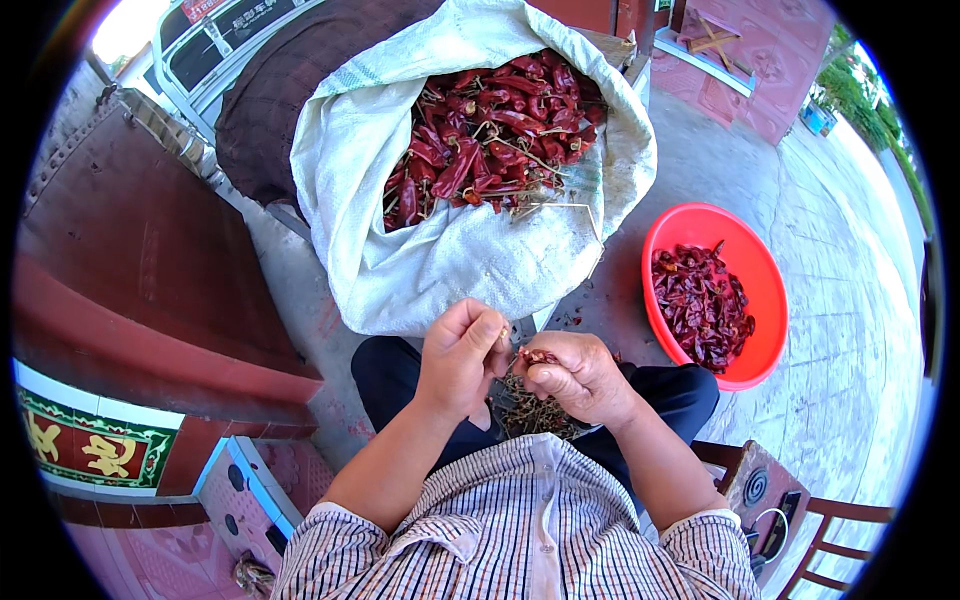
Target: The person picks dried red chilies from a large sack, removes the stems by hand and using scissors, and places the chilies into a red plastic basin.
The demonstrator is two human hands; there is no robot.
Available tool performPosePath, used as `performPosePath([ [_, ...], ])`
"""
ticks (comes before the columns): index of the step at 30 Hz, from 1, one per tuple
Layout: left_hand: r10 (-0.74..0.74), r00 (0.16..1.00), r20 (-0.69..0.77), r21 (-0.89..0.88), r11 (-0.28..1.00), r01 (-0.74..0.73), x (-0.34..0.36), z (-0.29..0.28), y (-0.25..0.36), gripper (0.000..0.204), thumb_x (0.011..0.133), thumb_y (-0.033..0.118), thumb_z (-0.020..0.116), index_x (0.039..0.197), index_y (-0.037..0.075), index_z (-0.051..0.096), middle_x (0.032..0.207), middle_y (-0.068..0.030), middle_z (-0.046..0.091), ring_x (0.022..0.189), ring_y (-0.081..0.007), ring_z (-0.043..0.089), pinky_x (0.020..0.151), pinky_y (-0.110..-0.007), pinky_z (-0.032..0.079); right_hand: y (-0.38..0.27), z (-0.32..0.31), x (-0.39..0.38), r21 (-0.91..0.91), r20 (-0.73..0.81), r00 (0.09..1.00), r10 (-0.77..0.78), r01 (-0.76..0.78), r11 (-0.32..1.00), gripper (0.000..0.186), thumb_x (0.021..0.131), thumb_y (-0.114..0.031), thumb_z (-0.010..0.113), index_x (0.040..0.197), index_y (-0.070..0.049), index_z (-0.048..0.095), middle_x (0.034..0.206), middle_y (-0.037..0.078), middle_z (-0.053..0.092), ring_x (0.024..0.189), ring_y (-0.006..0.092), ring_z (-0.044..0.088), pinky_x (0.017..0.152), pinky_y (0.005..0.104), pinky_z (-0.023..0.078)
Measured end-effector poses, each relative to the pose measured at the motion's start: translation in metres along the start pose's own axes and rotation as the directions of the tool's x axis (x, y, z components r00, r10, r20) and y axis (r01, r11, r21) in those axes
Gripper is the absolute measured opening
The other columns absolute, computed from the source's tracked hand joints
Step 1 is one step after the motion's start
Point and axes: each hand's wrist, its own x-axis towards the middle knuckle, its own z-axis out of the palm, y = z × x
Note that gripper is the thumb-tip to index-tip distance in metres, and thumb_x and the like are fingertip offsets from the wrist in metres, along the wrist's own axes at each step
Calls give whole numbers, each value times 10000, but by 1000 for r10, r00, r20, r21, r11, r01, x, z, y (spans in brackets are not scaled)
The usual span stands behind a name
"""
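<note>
My left hand [462, 355] and my right hand [578, 375] meet just above my lap, fingers pinched. A small dried red chili [538, 355] sits between the right hand's fingertips. The left hand's fingertips pinch its thin stem end beside it. Below the hands, a pile of dry stems [535, 415] lies between my knees. In front of me stands a large white woven sack [440, 250], open and full of dried red chilies [495, 130]. A red plastic basin [765, 270] with several darker chilies stands on the ground to my right.
A dark red metal door or panel [140, 250] stands at my left. A wooden chair [800, 510] is at the lower right. The ground at right is paved concrete [840, 330]. A dark woven basket [280, 90] sits behind the sack.
</note>
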Motion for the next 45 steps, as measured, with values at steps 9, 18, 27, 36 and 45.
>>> performPosePath([
  [9, 106, 936, 334, 924, 158, -348, 23, 10, 44, 151, 875, 144, 740, 961, 24, 708, 852, -137, 690, 763, -275, 672, 705, -377, 523, 4, -19, -25, 24, -172, 961, 214, -214, 977, 296, 1079, -211, 534, 1225, 35, 613, 857, 72, 674, 729, 123, 662, 707, 288, 548],
  [18, 384, 875, 294, 927, -338, -163, 158, -20, 53, 293, 885, 180, 694, 1159, 84, 656, 1083, -150, 693, 976, -375, 682, 833, -492, 544, 3, -17, -31, 74, -252, 916, 313, -305, 950, 220, 1046, -105, 512, 1152, 46, 633, 935, 86, 672, 777, 123, 668, 742, 284, 543],
  [27, 406, 864, 298, 953, -183, -242, 102, -20, 89, 247, 862, 114, 695, 1098, 43, 721, 1002, -166, 703, 895, -370, 681, 798, -441, 549, 11, -16, -24, -132, -392, 894, 215, -286, 949, 262, 925, -115, 695, 1143, 24, 652, 961, 111, 667, 797, 164, 661, 734, 315, 533],
  [36, 131, 957, 257, 859, 424, -289, 18, 14, 62, 273, 874, 21, 743, 1142, -27, 716, 920, -86, 719, 757, -88, 653, 674, -249, 526, -9, -2, 31, -398, -239, 967, -87, -16, 917, 361, 849, -104, 797, 1176, -16, 671, 989, 152, 701, 865, 281, 704, 770, 356, 564],
  [45, 56, 929, 366, 651, 698, -299, 15, -24, 33, 212, 921, 85, 760, 1117, 5, 749, 966, -94, 740, 772, -148, 692, 687, -277, 551, -18, -9, 19, -152, -64, 984, 164, -172, 973, 213, 917, -137, 754, 1052, 5, 670, 859, 110, 684, 757, 178, 657, 711, 324, 527],
])
